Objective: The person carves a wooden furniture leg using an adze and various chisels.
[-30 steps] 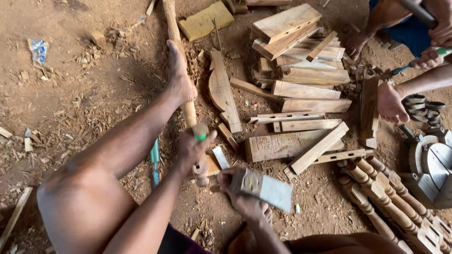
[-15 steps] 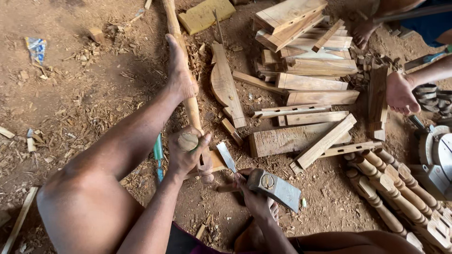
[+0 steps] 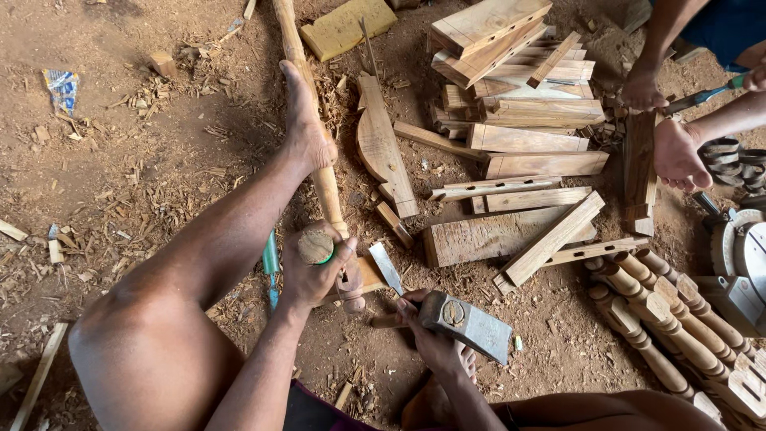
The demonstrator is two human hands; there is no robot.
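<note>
floor: bare dirt [image 3: 144, 183] | wood shavings [image 3: 159, 88] scattered | light: even daylight

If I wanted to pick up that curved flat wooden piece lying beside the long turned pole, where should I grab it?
Probably the curved wooden piece is best gripped across its wide middle, from above, fingers on the two long edges. It lies flat on the dirt, its narrow lower end close to an offcut, and the turned pole lies close along its left side.
</note>
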